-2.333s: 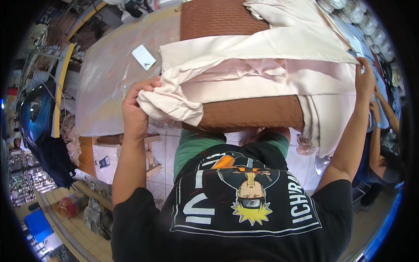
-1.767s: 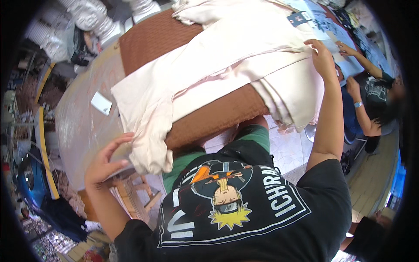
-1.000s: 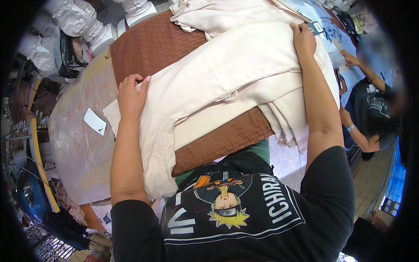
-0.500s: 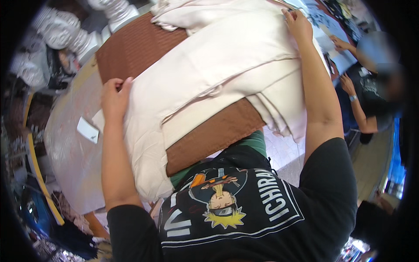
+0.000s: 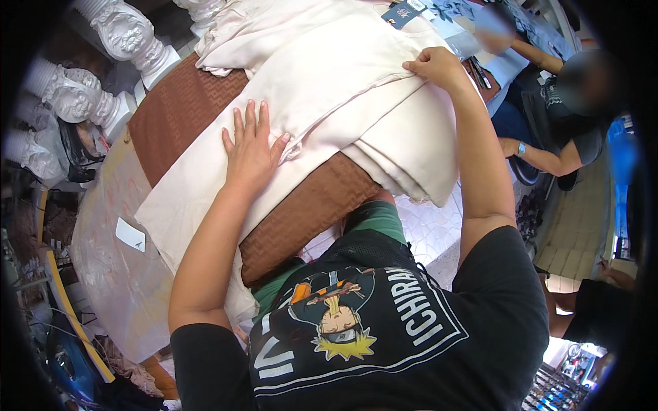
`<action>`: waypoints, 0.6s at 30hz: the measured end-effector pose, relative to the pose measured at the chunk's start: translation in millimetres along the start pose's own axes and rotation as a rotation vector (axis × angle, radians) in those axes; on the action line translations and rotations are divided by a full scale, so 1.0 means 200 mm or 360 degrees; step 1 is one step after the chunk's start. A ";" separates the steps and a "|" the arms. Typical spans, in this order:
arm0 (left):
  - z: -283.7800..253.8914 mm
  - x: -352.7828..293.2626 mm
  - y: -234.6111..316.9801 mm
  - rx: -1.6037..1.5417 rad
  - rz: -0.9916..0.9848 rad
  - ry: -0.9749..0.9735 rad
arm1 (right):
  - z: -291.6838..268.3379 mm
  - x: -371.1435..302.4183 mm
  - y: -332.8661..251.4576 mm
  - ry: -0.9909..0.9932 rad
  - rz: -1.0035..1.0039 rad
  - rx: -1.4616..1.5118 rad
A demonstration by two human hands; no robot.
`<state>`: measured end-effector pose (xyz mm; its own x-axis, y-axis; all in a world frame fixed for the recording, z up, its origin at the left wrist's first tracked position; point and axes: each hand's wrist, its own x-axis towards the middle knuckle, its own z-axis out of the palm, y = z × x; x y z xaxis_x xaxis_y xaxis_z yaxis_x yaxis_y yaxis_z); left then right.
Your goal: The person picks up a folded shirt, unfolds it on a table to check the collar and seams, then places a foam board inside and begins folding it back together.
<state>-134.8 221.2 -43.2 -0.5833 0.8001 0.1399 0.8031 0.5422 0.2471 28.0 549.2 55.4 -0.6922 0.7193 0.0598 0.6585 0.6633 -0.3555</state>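
A large cream cloth (image 5: 329,75) lies in overlapping layers across the table, partly over a brown patterned cloth (image 5: 308,202). My left hand (image 5: 250,154) rests flat on the cream cloth near its middle, fingers spread, beside a small bunched crease. Farther right, my right hand (image 5: 439,67) pinches the edge of the upper cream layer between thumb and fingers. More folds of cream fabric hang over the table's near right side. The brown cloth also shows at the far left and hangs over the near edge above my lap.
A white card (image 5: 130,234) lies on the plastic-covered round table (image 5: 103,274). White ornate columns (image 5: 127,34) stand beyond its far left side. A dark booklet (image 5: 403,14) sits beyond the cloth. Another person (image 5: 569,147) sits at the right near papers.
My left hand has let go of the cloth's left edge and now lies flat farther in. My right hand has come nearer and left, and the cream cloth spreads farther left.
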 end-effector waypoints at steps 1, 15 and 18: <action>0.01 0.00 0.00 -0.0006 -0.0013 0.0035 | 0.02 0.01 0.01 0.0056 -0.0065 0.0055; -0.01 -0.01 0.04 0.0174 -0.0051 -0.0010 | 0.10 0.06 -0.26 0.0640 -0.0943 -0.0338; 0.00 -0.02 0.02 0.0160 -0.0043 0.0052 | 0.29 0.13 -0.32 0.0517 -0.1229 -0.0497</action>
<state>-129.1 220.5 -43.4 -0.6072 0.7770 0.1661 0.7943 0.5878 0.1538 -48.1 513.3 24.8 -0.8894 0.0402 0.4553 0.1265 0.9789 0.1606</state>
